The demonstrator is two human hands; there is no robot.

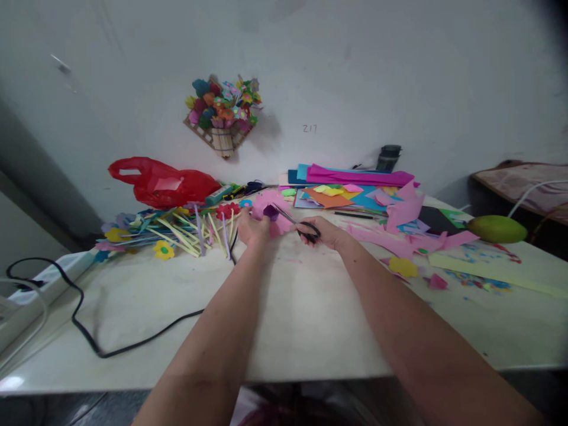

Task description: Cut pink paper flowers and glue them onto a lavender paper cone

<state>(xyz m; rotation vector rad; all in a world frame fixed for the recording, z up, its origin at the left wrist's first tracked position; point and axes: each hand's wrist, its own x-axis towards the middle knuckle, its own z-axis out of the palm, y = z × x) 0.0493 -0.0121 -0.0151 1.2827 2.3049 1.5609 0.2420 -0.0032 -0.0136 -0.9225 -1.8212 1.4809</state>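
My left hand (254, 226) is closed on the lower left edge of a pink paper flower (280, 204), with a dark purple patch at its middle. In my right hand (326, 232) is a pair of scissors (309, 229) with black handles, their blades pointing left across the flower. Whether the blades are cutting the paper, I cannot tell. Close to my left hand lie a red paper flower (228, 210), a small blue flower (245, 203) and several pale paper strips (180, 236).
A red plastic bag (166, 183) sits at the back left above a heap of paper flowers. Coloured sheets (355, 176) are stacked at the back. Pink scraps (406, 239) and a green mango-like fruit (497, 228) lie to the right. A black cable (133, 345) curves over the left side.
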